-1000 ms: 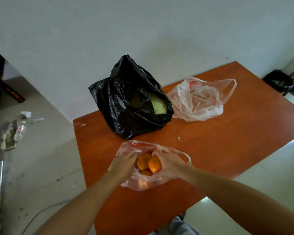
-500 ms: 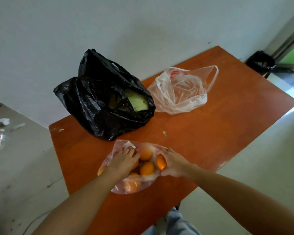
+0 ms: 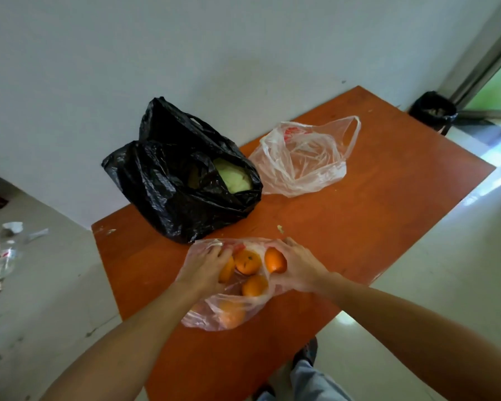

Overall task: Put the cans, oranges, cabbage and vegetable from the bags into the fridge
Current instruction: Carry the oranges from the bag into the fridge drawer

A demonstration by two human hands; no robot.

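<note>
Low in the middle of the frame my left hand (image 3: 207,263) cups one orange inside the clear bag (image 3: 229,311) and my right hand (image 3: 297,263) wraps another orange (image 3: 275,260) at the bag's mouth, with more oranges (image 3: 248,260) loose between them. I should gather them snugly so none rolls off the table (image 3: 373,221). Beyond, centre frame, the cabbage (image 3: 233,178) waits in the black bag (image 3: 168,192), beside an emptier clear bag (image 3: 301,160).

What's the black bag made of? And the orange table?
Black bag: looks like thin glossy plastic, since it crinkles and catches the light. Table: probably wood or a wood-look board with a smooth, slightly shiny orange-brown finish; which one isn't clear.
</note>
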